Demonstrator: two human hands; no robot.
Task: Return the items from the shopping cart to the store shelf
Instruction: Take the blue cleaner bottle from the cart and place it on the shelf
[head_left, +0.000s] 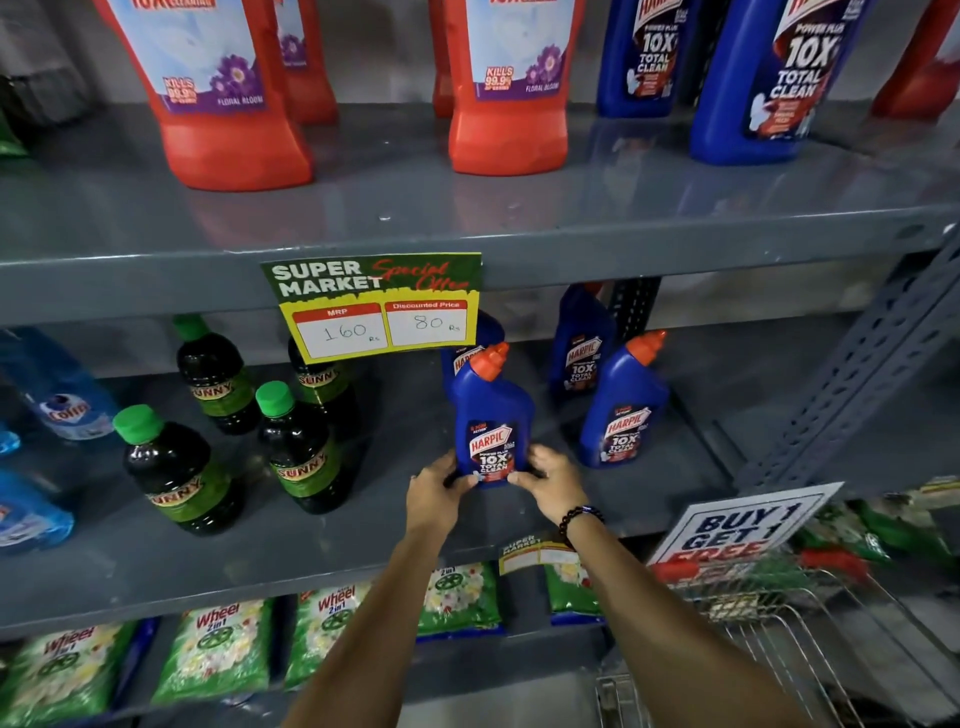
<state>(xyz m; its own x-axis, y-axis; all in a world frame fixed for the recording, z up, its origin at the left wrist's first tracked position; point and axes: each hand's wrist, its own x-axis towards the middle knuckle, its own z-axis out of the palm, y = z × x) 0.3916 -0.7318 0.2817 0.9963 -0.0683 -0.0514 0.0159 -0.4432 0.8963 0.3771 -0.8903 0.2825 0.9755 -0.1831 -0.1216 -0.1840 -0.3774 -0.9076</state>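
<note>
Both hands hold one blue Harpic bottle (491, 415) with an orange cap. The left hand (439, 488) grips its lower left side and the right hand (550, 480) grips its lower right side, with the fingers closed against the label. The bottle stands upright on the middle shelf (405, 525), near the front edge.

To the right of it stands another blue Harpic bottle (623, 405), apart from the held one, and two more stand farther back. To the left on the same shelf are four dark bottles with green caps (176, 467), labelled Sunny, filled with dark liquid. At the far left are light blue Colin bottles (62, 400).

A yellow and green price sign (379, 306) hangs from the upper shelf (467, 218), which carries big red bottles (228, 93) and big blue ones.

The lower shelf holds green Wheel packets (218, 660) in a row. At the near right is the wire shopping cart (779, 639); what lies inside it I cannot tell. A white "Buy 1 Get 1 Free" card (737, 525) stands above it.
</note>
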